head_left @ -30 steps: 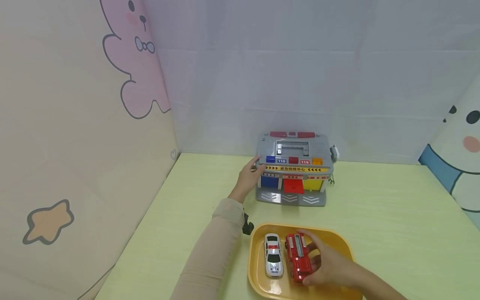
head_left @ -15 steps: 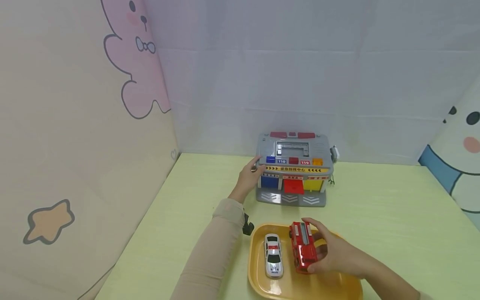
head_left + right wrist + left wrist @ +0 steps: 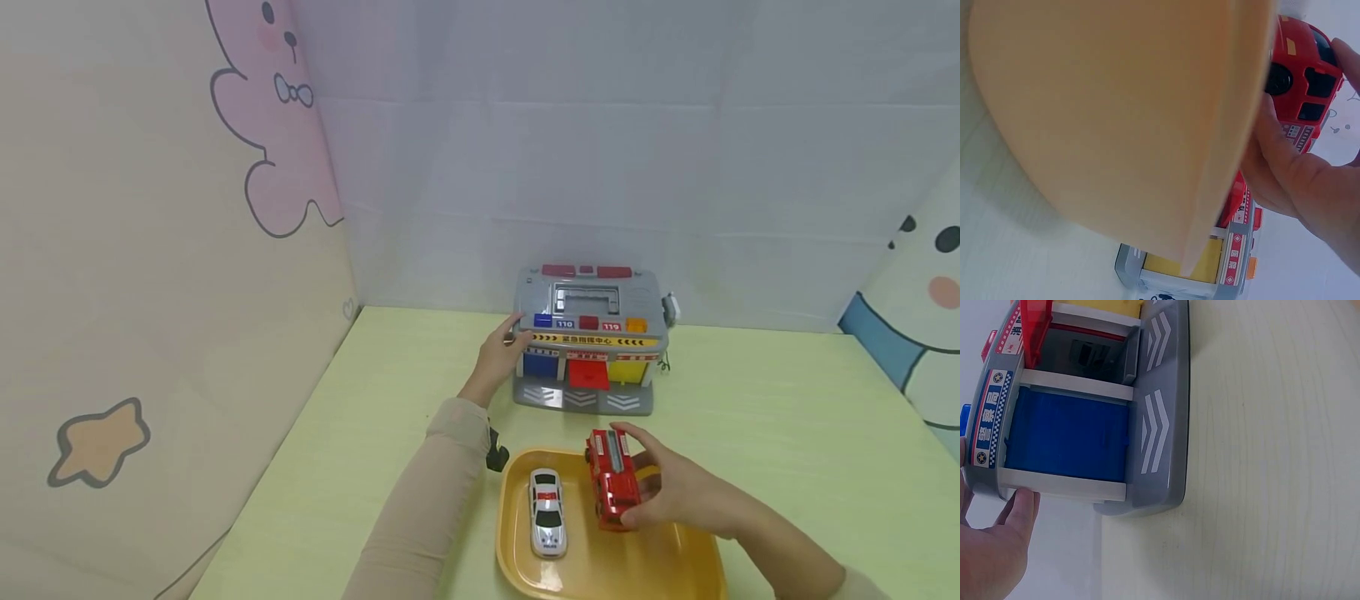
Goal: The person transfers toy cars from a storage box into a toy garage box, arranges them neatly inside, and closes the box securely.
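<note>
My right hand grips a red toy fire truck by its ends, above the yellow tray. In the right wrist view the fire truck shows partly behind the tray's wall. A white toy police car lies in the tray's left part. My left hand holds the left roof corner of the grey toy station. Up close, my left thumb presses its side post. The station's blue door is down, while its red door sticks out raised over a dark bay.
A yellow door closes the station's right bay. The pale green table meets a white cloth backdrop behind the station. A printed wall runs along the left side. A black object shows by my left sleeve.
My right hand has lifted the fire truck off the tray and moved it forward and slightly right. My left hand stays on the station; the police car has not moved.
</note>
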Motion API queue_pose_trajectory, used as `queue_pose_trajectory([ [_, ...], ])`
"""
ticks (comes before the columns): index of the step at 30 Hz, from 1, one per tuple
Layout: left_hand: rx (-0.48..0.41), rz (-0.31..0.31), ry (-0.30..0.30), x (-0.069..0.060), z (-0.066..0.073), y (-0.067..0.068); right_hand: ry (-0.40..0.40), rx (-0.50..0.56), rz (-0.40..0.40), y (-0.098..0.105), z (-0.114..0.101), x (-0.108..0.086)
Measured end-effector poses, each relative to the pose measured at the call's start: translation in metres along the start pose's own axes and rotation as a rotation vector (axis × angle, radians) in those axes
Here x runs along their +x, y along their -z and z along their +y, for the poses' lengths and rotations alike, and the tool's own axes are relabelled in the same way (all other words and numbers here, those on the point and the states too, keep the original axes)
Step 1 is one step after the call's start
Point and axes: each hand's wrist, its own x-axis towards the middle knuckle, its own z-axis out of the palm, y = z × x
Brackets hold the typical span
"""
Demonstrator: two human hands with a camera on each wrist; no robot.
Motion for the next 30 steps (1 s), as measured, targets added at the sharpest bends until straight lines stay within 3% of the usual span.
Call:
queue_pose_trajectory([
  [10, 0.026, 0.002, -0.004, 0.002, -0.002, -0.001, -0.020, 0.020, 0.014, 0.010, 0.000, 0.005],
  [30, 0.009, -0.005, 0.004, 0.002, -0.002, -0.001, 0.012, 0.111, -0.024, 0.036, 0.001, 0.018],
])
